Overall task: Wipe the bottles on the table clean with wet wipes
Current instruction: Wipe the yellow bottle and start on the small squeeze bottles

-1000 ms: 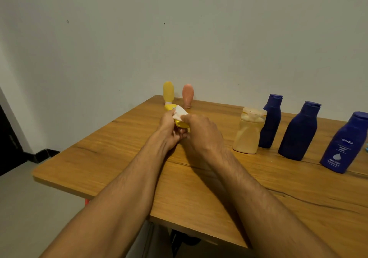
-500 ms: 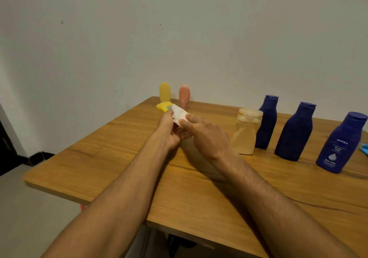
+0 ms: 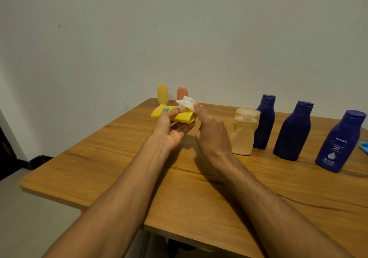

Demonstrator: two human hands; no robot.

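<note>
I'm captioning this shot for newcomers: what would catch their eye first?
Centre frame, the left hand holds a yellow bottle on its side while the right hand pinches a white wet wipe at its upper edge. To the right, a beige bottle and three dark blue bottles stand in a row on the wooden table.

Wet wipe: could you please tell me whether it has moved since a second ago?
Yes: the wet wipe has risen, now overlapping the pink bottle instead of sitting below it.

Left hand palm-up around yellow bottle, right hand fingertips pinched on wipe
</note>
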